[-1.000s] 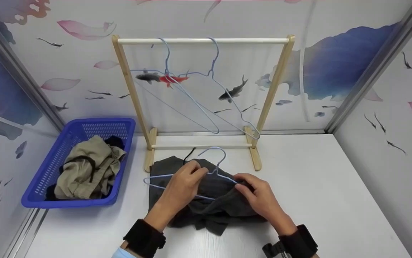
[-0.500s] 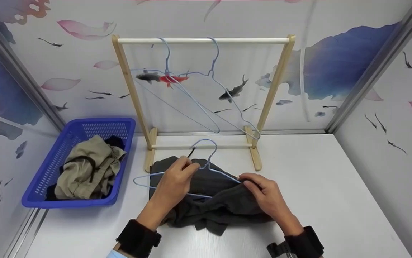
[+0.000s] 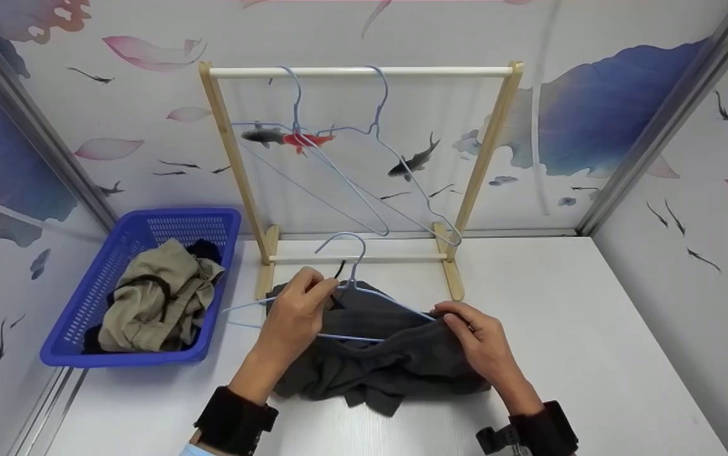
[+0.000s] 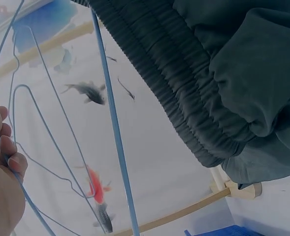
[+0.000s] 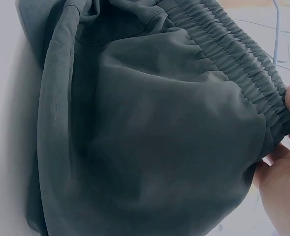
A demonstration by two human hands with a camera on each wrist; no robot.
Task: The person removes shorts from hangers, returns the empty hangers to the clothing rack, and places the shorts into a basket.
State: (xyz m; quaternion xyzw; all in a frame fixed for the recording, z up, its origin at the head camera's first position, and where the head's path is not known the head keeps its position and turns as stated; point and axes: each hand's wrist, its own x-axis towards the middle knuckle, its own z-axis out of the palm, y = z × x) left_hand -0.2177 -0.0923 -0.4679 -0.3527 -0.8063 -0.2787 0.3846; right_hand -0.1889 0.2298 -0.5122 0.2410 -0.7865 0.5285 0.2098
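Note:
My left hand [image 3: 293, 316] grips a light blue wire hanger [image 3: 395, 301] near the base of its hook. The hanger's right end goes into the waist opening of dark grey elastic-waist pants [image 3: 414, 364], while its left end sticks out past the cloth. With thumb and fingers, my right hand [image 3: 481, 345] pinches the waistband at the right, by the hanger's end. In the right wrist view, the gathered waistband [image 5: 233, 54] runs up to those fingertips. The left wrist view shows the hanger's straight bottom bar [image 4: 114, 123] beside the waistband. A black cord [image 3: 340, 269] pokes up behind the pants.
A wooden rack [image 3: 493, 145] with a white rail [image 3: 446, 72] stands behind the pants. Two blue hangers [image 3: 346, 180] hang from it. At the left, a blue basket [image 3: 66, 358] holds khaki and black clothes [image 3: 148, 304]. White table [image 3: 579, 354] surrounds the pants.
My left hand and the hanger have shifted left and slightly up. My right hand has moved right with the waistband, so the waist opening is now stretched wider.

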